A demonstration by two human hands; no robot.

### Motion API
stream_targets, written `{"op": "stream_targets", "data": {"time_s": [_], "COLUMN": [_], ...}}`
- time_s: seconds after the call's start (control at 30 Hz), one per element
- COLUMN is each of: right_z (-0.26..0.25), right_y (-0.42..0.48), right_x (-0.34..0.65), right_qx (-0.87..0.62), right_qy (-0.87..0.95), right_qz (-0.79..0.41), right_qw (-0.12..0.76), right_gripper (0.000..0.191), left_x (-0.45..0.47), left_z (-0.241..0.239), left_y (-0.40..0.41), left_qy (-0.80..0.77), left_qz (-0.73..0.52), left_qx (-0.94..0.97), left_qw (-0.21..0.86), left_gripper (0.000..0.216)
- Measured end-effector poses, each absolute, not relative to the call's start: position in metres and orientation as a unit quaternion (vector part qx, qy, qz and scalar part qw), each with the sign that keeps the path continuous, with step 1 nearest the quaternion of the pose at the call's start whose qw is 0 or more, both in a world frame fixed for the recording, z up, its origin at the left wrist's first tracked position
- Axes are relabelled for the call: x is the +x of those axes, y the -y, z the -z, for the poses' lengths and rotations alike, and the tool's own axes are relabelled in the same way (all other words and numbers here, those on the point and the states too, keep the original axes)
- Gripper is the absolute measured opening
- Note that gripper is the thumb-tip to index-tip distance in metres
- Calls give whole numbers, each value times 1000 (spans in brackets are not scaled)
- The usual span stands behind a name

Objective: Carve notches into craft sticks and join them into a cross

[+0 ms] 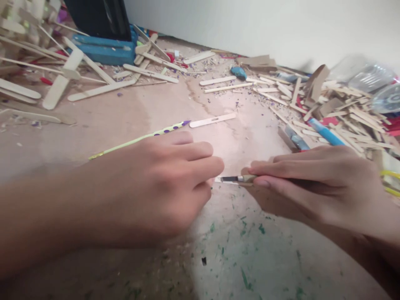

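My left hand (162, 187) lies knuckles-up on the work surface with its fingers curled together; whatever they press or hold is hidden beneath them. My right hand (312, 183) grips a small craft knife (237, 179) in a pinch, its metal blade pointing left and reaching the left fingertips. Just beyond the left hand lies a yellow-green pencil with purple dots (146, 136). A single flat wooden stick with a slot (212, 120) rests a little farther away.
Heaps of wooden craft sticks (337, 108) and scraps cover the right side, with a blue pen (325, 132) among them. More sticks (93, 79) and a blue box (103, 48) lie at the far left. A white wall (265, 25) bounds the back. Clear plastic packaging (368, 79) sits at the far right.
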State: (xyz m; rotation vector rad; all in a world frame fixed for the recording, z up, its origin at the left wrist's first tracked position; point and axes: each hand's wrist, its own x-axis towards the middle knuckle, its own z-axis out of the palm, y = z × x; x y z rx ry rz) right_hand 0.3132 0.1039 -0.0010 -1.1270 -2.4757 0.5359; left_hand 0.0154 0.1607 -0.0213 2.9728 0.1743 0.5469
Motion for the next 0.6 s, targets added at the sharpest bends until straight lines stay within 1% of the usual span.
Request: {"op": "stream_targets", "data": {"time_s": [0.27,0.47,0.6], "right_z": [1,3,4], "right_y": [-104,-107,-107], "right_x": [312,312,312], "right_qx": [-386,-399,-388], "right_qy": [888,874,879], "right_qz": [-171,-177,-177], "right_qw": [181,213,214], "right_gripper": [15,11,11], "left_x": [15,13,10], "left_z": [23,23,23], "left_y": [-161,-162,-165], "left_qy": [-66,-65,-64], "left_qz": [-193,-197,-190], "left_qx": [977,975,976], "left_qw": [62,77,88], "left_gripper": [44,42,41]}}
